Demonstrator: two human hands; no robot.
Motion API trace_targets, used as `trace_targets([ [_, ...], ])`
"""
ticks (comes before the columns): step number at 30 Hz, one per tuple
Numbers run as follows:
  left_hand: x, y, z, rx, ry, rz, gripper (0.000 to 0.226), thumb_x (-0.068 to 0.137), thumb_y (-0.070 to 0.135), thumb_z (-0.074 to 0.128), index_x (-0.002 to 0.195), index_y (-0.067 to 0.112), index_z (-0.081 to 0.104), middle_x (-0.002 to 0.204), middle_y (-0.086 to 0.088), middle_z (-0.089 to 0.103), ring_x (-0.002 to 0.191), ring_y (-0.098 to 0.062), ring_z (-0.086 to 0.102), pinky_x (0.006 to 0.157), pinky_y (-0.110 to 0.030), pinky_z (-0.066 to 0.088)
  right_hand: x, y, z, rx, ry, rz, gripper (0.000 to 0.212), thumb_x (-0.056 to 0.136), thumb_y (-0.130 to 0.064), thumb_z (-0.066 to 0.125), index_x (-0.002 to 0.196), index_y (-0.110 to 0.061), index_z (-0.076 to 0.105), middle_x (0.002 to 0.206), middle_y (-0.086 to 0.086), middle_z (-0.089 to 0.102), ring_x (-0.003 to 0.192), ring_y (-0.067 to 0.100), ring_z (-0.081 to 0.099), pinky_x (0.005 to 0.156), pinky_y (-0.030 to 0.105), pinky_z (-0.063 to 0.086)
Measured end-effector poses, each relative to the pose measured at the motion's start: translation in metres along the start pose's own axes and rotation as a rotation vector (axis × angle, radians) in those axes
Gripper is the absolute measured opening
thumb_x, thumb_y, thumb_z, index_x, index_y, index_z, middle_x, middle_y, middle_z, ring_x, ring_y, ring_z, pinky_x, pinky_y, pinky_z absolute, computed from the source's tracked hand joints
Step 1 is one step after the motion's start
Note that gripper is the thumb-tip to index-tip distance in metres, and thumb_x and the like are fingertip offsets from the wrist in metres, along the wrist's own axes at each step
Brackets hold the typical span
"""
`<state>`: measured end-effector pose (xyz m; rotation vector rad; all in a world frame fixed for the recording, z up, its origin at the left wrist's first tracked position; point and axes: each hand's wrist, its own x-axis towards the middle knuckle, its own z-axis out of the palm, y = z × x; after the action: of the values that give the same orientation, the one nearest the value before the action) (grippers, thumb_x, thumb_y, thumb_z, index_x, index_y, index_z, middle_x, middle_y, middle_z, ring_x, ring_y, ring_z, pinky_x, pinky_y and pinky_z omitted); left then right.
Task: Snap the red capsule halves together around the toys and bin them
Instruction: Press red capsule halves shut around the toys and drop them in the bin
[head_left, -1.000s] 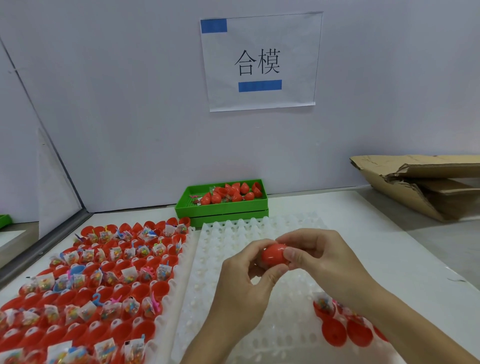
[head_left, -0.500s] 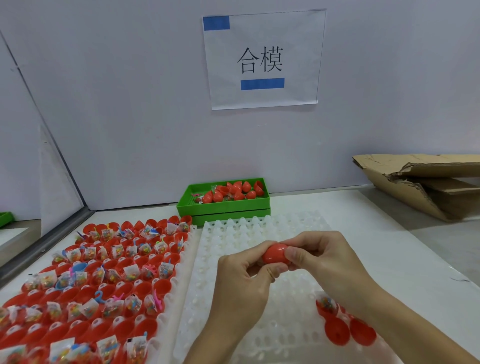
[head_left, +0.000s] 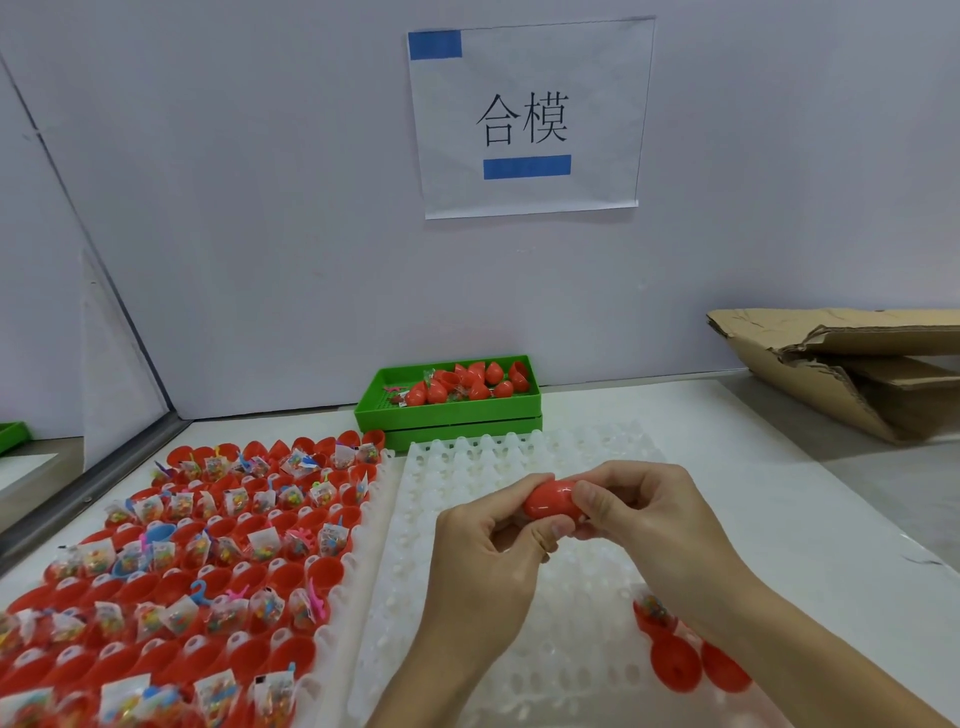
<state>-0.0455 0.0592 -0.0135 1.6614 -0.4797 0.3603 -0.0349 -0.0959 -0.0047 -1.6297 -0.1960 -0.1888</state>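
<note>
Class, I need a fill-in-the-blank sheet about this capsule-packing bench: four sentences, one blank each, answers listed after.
1. Both hands, left hand and right hand, grip one ____ capsule.
2. Finished capsules lie in the ____ bin by the wall.
3. The hands work above the ____ tray.
4. The folded cardboard lies at the ____ side of the table.

Answers: red; green; white; right

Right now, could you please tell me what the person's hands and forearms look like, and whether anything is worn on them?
Both the left hand and the right hand are bare: no gloves, rings or watch visible. The forearms are bare too, with no sleeves in view.
</note>
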Motion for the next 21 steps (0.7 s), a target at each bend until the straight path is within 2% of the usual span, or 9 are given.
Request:
trace_targets([
  [3,0.0,0.0015,0.0001,0.011,-0.016,0.009,0.03,0.082,0.019,0.068,0.091,0.046,0.075,0.075,-0.005,0.071,0.064,-0.016,0.059,0.062,-0.023,0.054,-0.0012,0.0013,0.002,-0.01,0.016,0.003,0.01,0.09,-0.013,0.068,0.088,-0.012,0.077,0.078,0.004,0.077,0.075,0.02,0.074,0.075,0.029,0.061],
  [7,-0.0003,0.0016,0.0001,0.009,-0.002,0.0,0.03,0.082,0.018,0.067,0.088,0.047,0.075,0.074,-0.003,0.07,0.062,-0.009,0.058,0.061,-0.022,0.054,-0.0016,0.003,0.0032,0.007,0.018,0.024,0.012,0.092,-0.013,0.066,0.088,-0.01,0.077,0.079,0.005,0.077,0.076,0.02,0.074,0.073,0.026,0.06],
  [10,0.0006,0.0008,-0.0013,-0.01,-0.011,-0.02,0.032,0.085,0.011,0.07,0.091,0.041,0.077,0.073,-0.003,0.071,0.062,-0.009,0.058,0.061,-0.021,0.053,-0.0011,0.0031,0.0031,0.055,0.014,0.057,0.014,0.093,-0.013,0.065,0.088,-0.009,0.077,0.08,0.006,0.077,0.077,0.021,0.075,0.071,0.023,0.059],
  [12,0.0007,0.0007,-0.0023,-0.006,-0.012,-0.021,0.04,0.087,0.004,0.071,0.091,0.044,0.077,0.075,-0.003,0.072,0.062,-0.008,0.058,0.061,-0.021,0.053,-0.0007,0.0043,0.004,0.089,0.013,0.072,0.015,0.092,-0.014,0.064,0.088,-0.007,0.077,0.082,0.008,0.077,0.079,0.022,0.075,0.072,0.024,0.06],
  [14,0.0006,0.0018,-0.0023,-0.01,-0.009,-0.01,0.04,0.087,0.007,0.072,0.09,0.047,0.076,0.076,-0.004,0.072,0.062,-0.008,0.058,0.061,-0.022,0.053,-0.0001,0.0059,0.0051,0.131,0.014,0.09,0.016,0.091,-0.016,0.064,0.087,-0.006,0.077,0.084,0.011,0.077,0.081,0.025,0.075,0.074,0.027,0.061],
  [17,0.0007,0.0034,-0.002,-0.01,-0.018,0.01,0.032,0.085,0.016,0.071,0.091,0.047,0.075,0.078,-0.008,0.07,0.063,-0.008,0.057,0.062,-0.025,0.052,0.0012,0.0073,0.0053,0.184,0.019,0.113,0.024,0.082,-0.025,0.067,0.088,-0.004,0.077,0.087,0.014,0.076,0.084,0.028,0.075,0.077,0.03,0.06],
  [19,0.001,0.003,-0.002,0.002,-0.02,0.013,0.033,0.087,0.016,0.072,0.091,0.049,0.074,0.078,-0.005,0.071,0.063,-0.007,0.058,0.061,-0.022,0.052,0.0013,0.0073,0.0051,0.202,0.014,0.122,0.034,0.074,-0.033,0.067,0.088,-0.004,0.077,0.088,0.014,0.076,0.085,0.028,0.075,0.079,0.031,0.06],
  [21,0.001,0.0038,-0.001,0.015,-0.018,0.019,0.031,0.086,0.021,0.072,0.09,0.052,0.073,0.077,0.002,0.072,0.063,-0.003,0.059,0.062,-0.017,0.051,0.001,0.0076,0.0057,0.226,0.014,0.124,0.035,0.072,-0.035,0.066,0.085,-0.005,0.077,0.087,0.014,0.076,0.085,0.028,0.075,0.079,0.031,0.059],
])
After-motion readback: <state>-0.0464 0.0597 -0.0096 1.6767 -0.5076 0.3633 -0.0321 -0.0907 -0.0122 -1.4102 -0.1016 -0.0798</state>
